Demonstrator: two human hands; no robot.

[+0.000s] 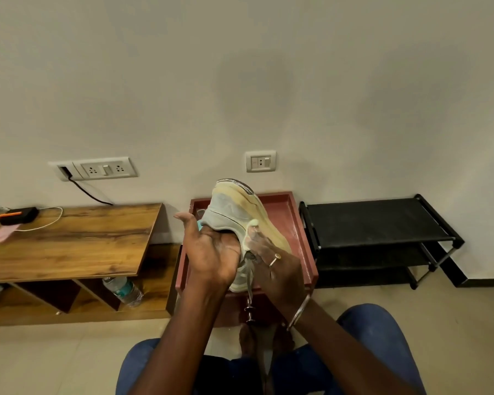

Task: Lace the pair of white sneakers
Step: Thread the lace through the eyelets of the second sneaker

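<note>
A white sneaker (234,212) with a yellowed sole is held up on its side over a red tray (294,220), sole turned toward the wall. My left hand (211,249) cups its opening from the left, palm up, thumb out. My right hand (274,269), with a ring and a bangle, grips the sneaker's right side. A grey lace (250,283) hangs down between my hands. The second sneaker is hidden or out of view.
A wooden low table (77,240) stands at the left with a charger and cables; a plastic bottle (123,290) lies on its shelf. A black shoe rack (380,229) is at the right. My knees in blue jeans fill the bottom.
</note>
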